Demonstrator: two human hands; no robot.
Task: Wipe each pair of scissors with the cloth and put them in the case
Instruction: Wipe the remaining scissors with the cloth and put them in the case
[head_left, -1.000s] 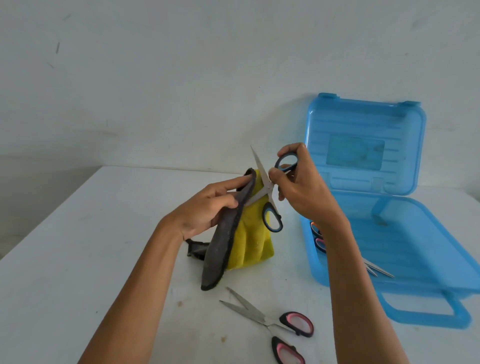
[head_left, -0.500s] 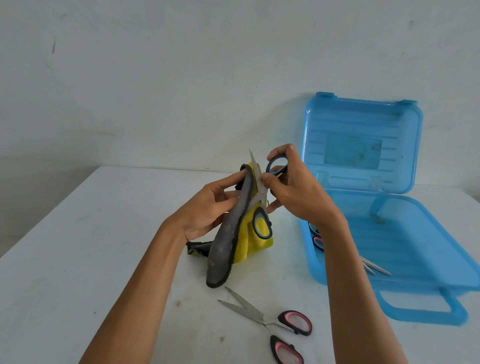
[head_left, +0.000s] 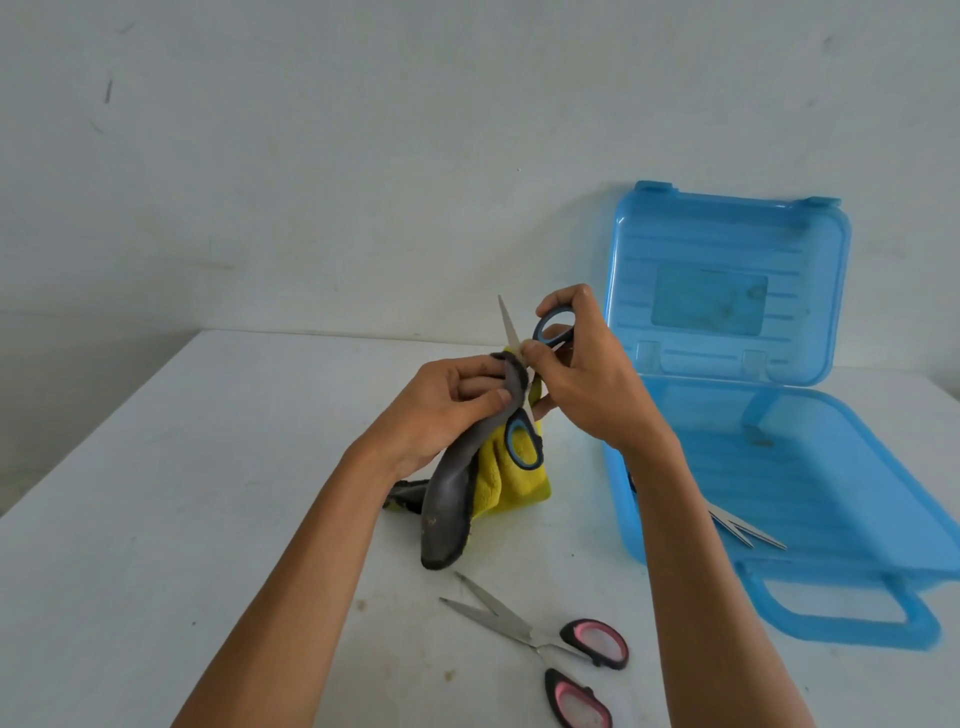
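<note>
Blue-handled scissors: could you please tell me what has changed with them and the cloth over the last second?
The left hand has slid the cloth along the blade toward the right hand, and the lower loop of the blue-handled scissors has swung left across the cloth. Both hands keep their grips; the pink-handled scissors and the case have not moved.

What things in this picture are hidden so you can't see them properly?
Head view:
- Scissors inside the case: just blade tips show; the right forearm hides the handles, number unclear.
- Blue scissors: one blade is buried in the cloth the left hand grips.
- Case: its right corner is cut off by the picture's edge.
</note>
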